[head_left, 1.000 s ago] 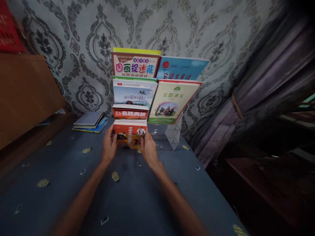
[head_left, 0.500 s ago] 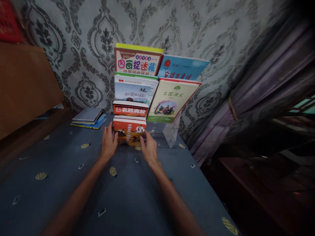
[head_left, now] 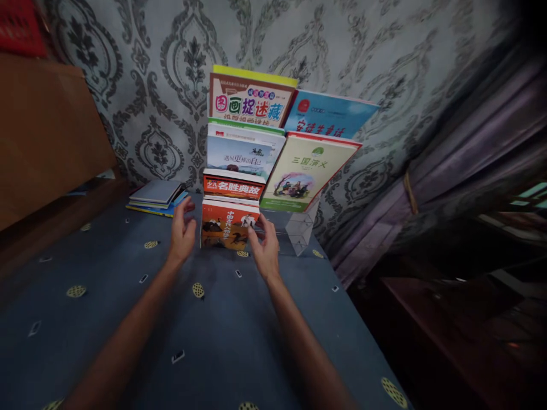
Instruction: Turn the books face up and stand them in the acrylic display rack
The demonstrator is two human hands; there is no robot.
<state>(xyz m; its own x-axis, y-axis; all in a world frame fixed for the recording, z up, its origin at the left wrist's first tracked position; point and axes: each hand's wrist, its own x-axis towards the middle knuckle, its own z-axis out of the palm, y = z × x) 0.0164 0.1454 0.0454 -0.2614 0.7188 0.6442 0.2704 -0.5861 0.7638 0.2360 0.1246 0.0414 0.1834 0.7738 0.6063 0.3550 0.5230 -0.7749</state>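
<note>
An orange-red book (head_left: 231,225) with horses on its cover stands in the lowest tier of a clear acrylic rack (head_left: 298,233). At its right edge is my right hand (head_left: 265,247), thumb over the front cover and fingers around the side. My left hand (head_left: 182,236) is off the book, a little to its left, with fingers apart and nothing in them. Behind the orange book rises another red book (head_left: 233,187), then a pale blue-white book (head_left: 241,154) and a brown, yellow-topped book (head_left: 250,102). To the right stand a green-bordered book (head_left: 297,176) and a blue book (head_left: 329,114).
A small stack of books (head_left: 156,193) lies at the back left, beyond my left hand. A brown box-like piece (head_left: 47,136) stands at the left, with a red basket (head_left: 19,25) above it. Blue patterned cloth (head_left: 222,341) covers the table; a purple curtain (head_left: 384,216) hangs at right.
My left hand has come away from the orange book toward the left. My right hand stays at its right edge, slightly higher. The view has shifted a little.
</note>
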